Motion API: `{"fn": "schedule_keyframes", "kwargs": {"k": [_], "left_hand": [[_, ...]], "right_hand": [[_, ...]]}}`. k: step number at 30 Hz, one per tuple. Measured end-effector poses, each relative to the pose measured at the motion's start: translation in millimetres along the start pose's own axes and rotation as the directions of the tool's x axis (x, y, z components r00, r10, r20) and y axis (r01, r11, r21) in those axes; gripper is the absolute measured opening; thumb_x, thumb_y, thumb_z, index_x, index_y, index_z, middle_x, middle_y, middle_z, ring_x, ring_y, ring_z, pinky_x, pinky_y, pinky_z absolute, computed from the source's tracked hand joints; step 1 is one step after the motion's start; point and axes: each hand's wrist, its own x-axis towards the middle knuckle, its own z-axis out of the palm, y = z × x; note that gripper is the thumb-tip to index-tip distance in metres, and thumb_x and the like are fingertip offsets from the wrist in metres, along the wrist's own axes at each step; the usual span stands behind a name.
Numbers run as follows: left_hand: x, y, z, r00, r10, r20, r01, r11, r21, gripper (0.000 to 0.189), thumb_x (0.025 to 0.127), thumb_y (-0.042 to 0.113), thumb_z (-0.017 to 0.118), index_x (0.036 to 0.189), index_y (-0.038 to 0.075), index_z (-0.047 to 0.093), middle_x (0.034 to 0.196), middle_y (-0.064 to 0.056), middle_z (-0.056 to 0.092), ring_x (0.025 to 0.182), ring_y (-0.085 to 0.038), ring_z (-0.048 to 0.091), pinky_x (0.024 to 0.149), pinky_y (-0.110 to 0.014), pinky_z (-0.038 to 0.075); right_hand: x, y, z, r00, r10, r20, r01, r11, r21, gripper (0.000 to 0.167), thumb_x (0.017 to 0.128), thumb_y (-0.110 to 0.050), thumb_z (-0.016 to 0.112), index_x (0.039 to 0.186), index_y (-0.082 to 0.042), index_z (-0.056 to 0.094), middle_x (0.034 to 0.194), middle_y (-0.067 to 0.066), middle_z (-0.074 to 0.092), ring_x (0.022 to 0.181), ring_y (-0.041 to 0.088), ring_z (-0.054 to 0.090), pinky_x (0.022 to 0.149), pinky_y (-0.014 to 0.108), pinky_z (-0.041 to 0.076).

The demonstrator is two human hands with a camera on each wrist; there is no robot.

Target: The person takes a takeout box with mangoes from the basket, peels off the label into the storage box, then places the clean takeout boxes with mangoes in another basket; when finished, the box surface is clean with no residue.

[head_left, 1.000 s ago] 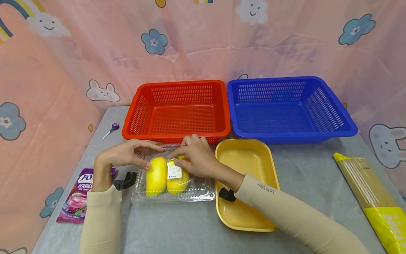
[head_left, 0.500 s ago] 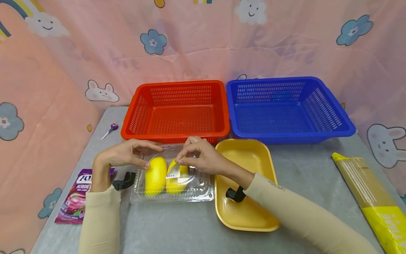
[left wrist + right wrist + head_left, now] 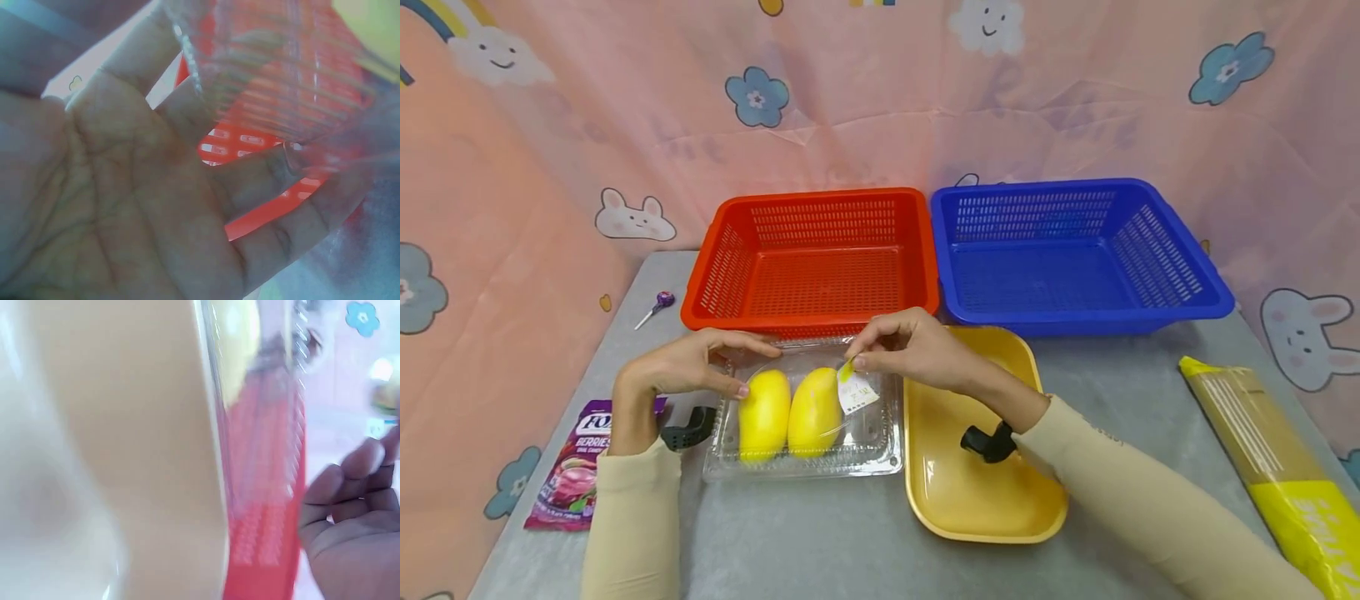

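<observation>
A clear plastic clamshell box [image 3: 805,467] lies on the grey table with two yellow mangoes, the left mango [image 3: 765,417] and the right mango [image 3: 815,414], side by side inside. My right hand [image 3: 917,350] pinches the upper end of a white and yellow sticker label [image 3: 857,394] between thumb and index finger, over the right part of the lid. The label hangs tilted from the fingertips. My left hand [image 3: 681,364] rests spread at the box's back left corner, thumb and fingers apart on the lid. In the left wrist view its palm and long fingers [image 3: 269,181] lie against the ribbed plastic edge.
A red basket [image 3: 820,321] and a blue basket [image 3: 1090,318] stand behind. A yellow tray [image 3: 947,500] sits right of the box, under my right forearm. A purple candy bag [image 3: 568,475] and lollipop [image 3: 662,300] lie left; a yellow-brown packet [image 3: 1262,442] lies far right.
My right hand has pulled the label up from above the right mango and moved right with it, leaving that mango in fuller view. My left hand has stayed on the box.
</observation>
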Motion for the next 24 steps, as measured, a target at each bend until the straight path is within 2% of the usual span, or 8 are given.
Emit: {"fn": "schedule_keyframes", "kwargs": {"k": [7, 13, 16, 18, 20, 24], "left_hand": [[1.7, 1.4, 0.7, 1.000, 0.006, -0.012, -0.006, 1.000, 0.002, 0.054, 0.087, 0.011, 0.078, 0.139, 0.015, 0.063, 0.146, -0.009, 0.059, 0.134, -0.034, 0.056, 0.105, -0.036, 0.054], [0.2, 4.2, 1.6, 1.000, -0.016, -0.008, 0.016, 1.000, 0.011, 0.053, 0.088, 0.014, 0.078, 0.139, 0.016, 0.063, 0.147, -0.009, 0.058, 0.136, -0.036, 0.054, 0.105, -0.032, 0.054], [-0.6, 5.2, 1.5, 1.000, -0.020, -0.008, 0.020, 1.000, 0.014, 0.052, 0.089, 0.014, 0.077, 0.139, 0.016, 0.063, 0.147, -0.009, 0.058, 0.136, -0.037, 0.054, 0.104, -0.030, 0.054], [-1.9, 5.6, 1.2, 1.000, -0.028, -0.007, 0.028, 1.000, 0.009, 0.052, 0.089, 0.013, 0.077, 0.139, 0.017, 0.062, 0.148, -0.009, 0.057, 0.136, -0.035, 0.054, 0.102, -0.027, 0.054], [-3.0, 6.4, 1.1, 0.999, -0.042, -0.008, 0.042, 0.999, 0.010, 0.053, 0.089, 0.013, 0.077, 0.139, 0.019, 0.063, 0.149, -0.007, 0.057, 0.136, -0.027, 0.056, 0.101, -0.023, 0.053], [-2.3, 7.5, 2.1, 0.999, -0.047, -0.004, 0.047, 0.999, 0.014, 0.053, 0.089, 0.014, 0.077, 0.140, 0.018, 0.062, 0.149, -0.007, 0.056, 0.136, -0.026, 0.056, 0.101, -0.021, 0.052]], "right_hand": [[-33.2, -0.7, -41.7, 0.992, 0.079, -0.101, -0.097, 0.975, -0.198, 0.006, 0.092, -0.011, 0.075, 0.098, -0.012, 0.076, 0.083, 0.004, 0.066, 0.068, 0.014, 0.047, 0.060, 0.020, 0.036], [-66.0, 9.1, -67.7, 0.986, 0.112, -0.121, -0.153, 0.895, -0.418, 0.014, 0.087, -0.009, 0.079, 0.100, -0.010, 0.073, 0.074, 0.000, 0.056, 0.071, 0.013, 0.052, 0.063, 0.021, 0.042], [-78.6, 18.9, -68.8, 0.987, 0.112, -0.112, -0.151, 0.881, -0.448, 0.017, 0.085, -0.006, 0.080, 0.100, -0.006, 0.072, 0.073, -0.002, 0.057, 0.068, 0.010, 0.052, 0.063, 0.020, 0.043], [-83.7, 26.6, -64.4, 0.989, 0.114, -0.097, -0.145, 0.891, -0.430, 0.020, 0.084, -0.004, 0.080, 0.102, -0.004, 0.071, 0.072, -0.002, 0.059, 0.066, 0.008, 0.052, 0.061, 0.019, 0.043], [-86.7, 32.8, -57.9, 0.989, 0.121, -0.081, -0.143, 0.901, -0.410, 0.022, 0.084, -0.002, 0.079, 0.104, -0.002, 0.070, 0.072, -0.002, 0.060, 0.063, 0.007, 0.051, 0.059, 0.019, 0.044], [-89.6, 40.5, -44.3, 0.989, 0.132, -0.066, -0.147, 0.908, -0.392, 0.024, 0.084, 0.000, 0.079, 0.106, -0.002, 0.069, 0.073, -0.001, 0.063, 0.061, 0.006, 0.052, 0.057, 0.020, 0.046]]}}
